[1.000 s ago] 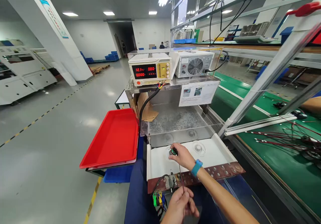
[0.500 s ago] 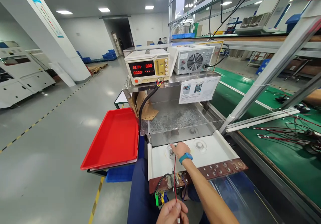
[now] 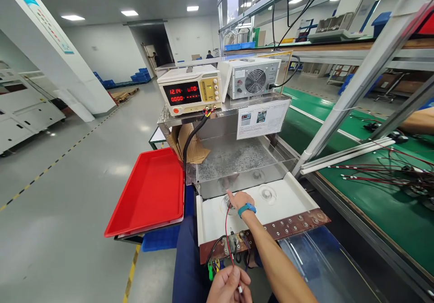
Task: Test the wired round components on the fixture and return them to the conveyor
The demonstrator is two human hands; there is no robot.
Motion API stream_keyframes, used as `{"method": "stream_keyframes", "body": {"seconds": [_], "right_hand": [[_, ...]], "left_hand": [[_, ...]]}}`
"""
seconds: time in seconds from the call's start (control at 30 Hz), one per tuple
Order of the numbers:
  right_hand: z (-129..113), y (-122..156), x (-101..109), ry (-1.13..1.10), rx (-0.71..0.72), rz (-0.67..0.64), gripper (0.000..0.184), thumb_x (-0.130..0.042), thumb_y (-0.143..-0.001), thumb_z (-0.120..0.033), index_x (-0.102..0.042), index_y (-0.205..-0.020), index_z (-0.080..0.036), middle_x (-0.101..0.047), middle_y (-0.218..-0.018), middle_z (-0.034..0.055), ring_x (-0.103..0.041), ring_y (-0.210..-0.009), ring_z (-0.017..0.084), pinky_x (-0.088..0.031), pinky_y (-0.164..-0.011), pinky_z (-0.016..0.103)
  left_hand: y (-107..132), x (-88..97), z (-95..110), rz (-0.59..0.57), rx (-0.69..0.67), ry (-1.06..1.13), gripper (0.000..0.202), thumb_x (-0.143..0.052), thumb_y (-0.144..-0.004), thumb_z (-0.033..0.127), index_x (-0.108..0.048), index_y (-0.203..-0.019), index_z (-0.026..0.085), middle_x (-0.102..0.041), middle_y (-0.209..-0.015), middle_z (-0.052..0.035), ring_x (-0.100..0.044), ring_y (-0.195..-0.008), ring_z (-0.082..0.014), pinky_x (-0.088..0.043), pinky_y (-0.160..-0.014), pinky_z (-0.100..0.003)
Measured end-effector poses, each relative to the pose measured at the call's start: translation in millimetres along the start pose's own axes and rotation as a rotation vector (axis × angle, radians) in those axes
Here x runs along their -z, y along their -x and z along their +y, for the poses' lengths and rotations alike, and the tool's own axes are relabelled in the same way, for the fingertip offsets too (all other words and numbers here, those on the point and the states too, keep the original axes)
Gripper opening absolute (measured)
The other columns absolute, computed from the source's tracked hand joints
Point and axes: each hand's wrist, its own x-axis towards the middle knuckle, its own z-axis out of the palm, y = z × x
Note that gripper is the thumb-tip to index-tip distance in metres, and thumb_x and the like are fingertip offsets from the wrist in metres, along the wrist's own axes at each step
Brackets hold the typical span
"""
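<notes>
My right hand (image 3: 240, 200) reaches forward over the white fixture tray (image 3: 288, 201) and presses a small round part (image 3: 228, 202) into the left round seat, fingers closed over it. A thin red wire (image 3: 226, 230) runs from that part back to my left hand (image 3: 228, 287), which pinches the wire's end near the bottom edge. A teal watch (image 3: 247, 209) sits on my right wrist. A second round seat (image 3: 267, 194) lies to the right of my hand.
A brown terminal strip (image 3: 291, 227) edges the tray's front, with coloured plugs (image 3: 214, 267) below. A power supply (image 3: 190, 94) with red digits and a fan unit (image 3: 254, 82) stand on a shelf above. A red tray (image 3: 149, 192) lies left, a green conveyor (image 3: 379, 194) with wired parts right.
My right hand has set the round part down into the left seat and turned palm down. My left hand has dropped lower, and the wire now stretches between the hands.
</notes>
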Motion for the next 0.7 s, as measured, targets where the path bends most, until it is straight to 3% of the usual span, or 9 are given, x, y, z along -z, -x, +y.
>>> {"method": "stream_keyframes", "body": {"seconds": [0.27, 0.4, 0.43, 0.5, 0.57, 0.7], "right_hand": [[15, -6, 0, -0.060, 0.082, -0.078, 0.062, -0.025, -0.099, -0.047, -0.075, -0.090, -0.011, -0.074, -0.084, 0.0188, -0.069, -0.089, 0.027, -0.046, -0.077, 0.031], [35, -12, 0, -0.003, 0.345, -0.009, 0.035, -0.044, -0.094, -0.035, -0.068, -0.109, -0.014, -0.072, -0.100, 0.0145, -0.066, -0.095, 0.025, -0.042, -0.078, 0.030], [39, -12, -2, -0.001, 0.444, -0.026, 0.035, -0.052, -0.090, -0.033, -0.063, -0.118, -0.015, -0.070, -0.106, 0.0127, -0.065, -0.096, 0.024, -0.042, -0.078, 0.029], [43, -12, -7, 0.013, 0.614, -0.060, 0.053, -0.065, -0.080, -0.032, -0.053, -0.131, -0.018, -0.064, -0.117, 0.0108, -0.062, -0.100, 0.023, -0.041, -0.080, 0.027], [44, -11, -11, 0.064, 0.699, -0.068, 0.054, -0.069, -0.078, -0.031, -0.054, -0.128, -0.020, -0.060, -0.121, 0.0104, -0.060, -0.104, 0.023, -0.041, -0.082, 0.028], [40, -8, -11, 0.125, 0.743, -0.067, 0.028, -0.064, -0.083, -0.029, -0.062, -0.109, -0.019, -0.060, -0.113, 0.0084, -0.059, -0.100, 0.021, -0.040, -0.081, 0.027]], "left_hand": [[3, -0.7, 11, 0.046, -0.051, -0.065, 0.058, -0.064, -0.071, 0.070, -0.063, -0.081, 0.013, -0.063, -0.054, -0.0015, -0.045, -0.036, -0.0043, -0.022, -0.040, -0.018], [4, -5.7, 38, 0.106, -0.171, -0.088, 0.051, -0.070, -0.071, 0.062, -0.066, -0.087, 0.013, -0.063, -0.068, -0.0011, -0.046, -0.042, -0.0042, -0.027, -0.041, -0.018], [2, -7.5, 46, 0.125, -0.204, -0.100, 0.050, -0.072, -0.071, 0.060, -0.066, -0.089, 0.013, -0.063, -0.072, -0.0012, -0.047, -0.045, -0.0045, -0.031, -0.043, -0.019], [-3, -11.0, 62, 0.156, -0.256, -0.139, 0.047, -0.074, -0.072, 0.055, -0.067, -0.091, 0.013, -0.063, -0.074, -0.0015, -0.050, -0.051, -0.0057, -0.036, -0.048, -0.019], [-11, -13.9, 74, 0.163, -0.268, -0.192, 0.047, -0.074, -0.072, 0.055, -0.066, -0.093, 0.013, -0.062, -0.069, -0.0008, -0.051, -0.054, -0.0069, -0.038, -0.052, -0.020], [-26, -16.1, 87, 0.199, -0.241, -0.287, 0.053, -0.072, -0.070, 0.059, -0.064, -0.097, 0.014, -0.060, -0.059, 0.0018, -0.050, -0.050, -0.0076, -0.035, -0.051, -0.020]]}}
